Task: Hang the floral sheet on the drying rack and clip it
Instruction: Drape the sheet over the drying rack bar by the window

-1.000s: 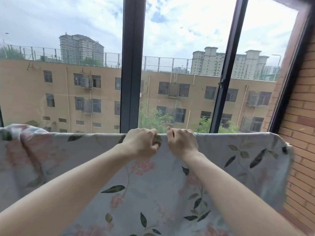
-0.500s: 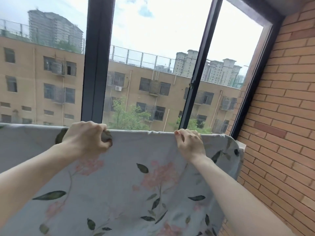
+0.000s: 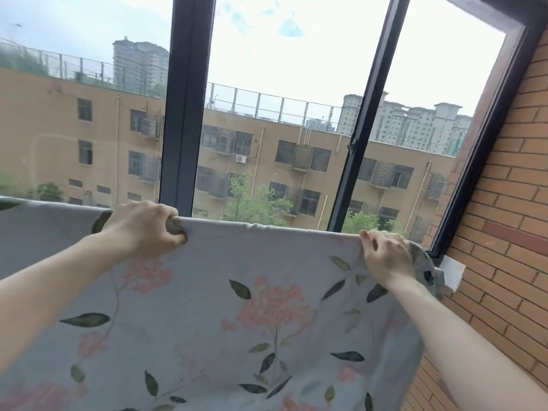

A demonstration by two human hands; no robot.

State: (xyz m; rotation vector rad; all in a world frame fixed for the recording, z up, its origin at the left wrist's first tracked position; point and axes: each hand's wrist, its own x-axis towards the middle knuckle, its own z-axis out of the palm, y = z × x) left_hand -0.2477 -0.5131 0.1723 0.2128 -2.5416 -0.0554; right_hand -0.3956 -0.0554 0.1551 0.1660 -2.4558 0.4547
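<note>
The floral sheet [image 3: 267, 315], pale grey-blue with pink flowers and dark green leaves, hangs spread across the lower half of the view, its top edge stretched level in front of the window. My left hand [image 3: 145, 229] grips that top edge left of centre, fingers curled round the fold. My right hand [image 3: 385, 256] pinches the top edge near the sheet's right end, where the cloth bunches and drops. The rack's bar lies hidden under the fold. No clip shows.
A dark-framed window [image 3: 189, 99] with two upright posts stands right behind the sheet. A brick wall [image 3: 504, 232] closes the right side, close to the sheet's right end. A white tab [image 3: 452, 272] sits at the window's lower right corner.
My hands, close together a second ago, have drawn apart along the top edge; the right hand slid to the sheet's right end, the edge is pulled flatter, and the view turned right.
</note>
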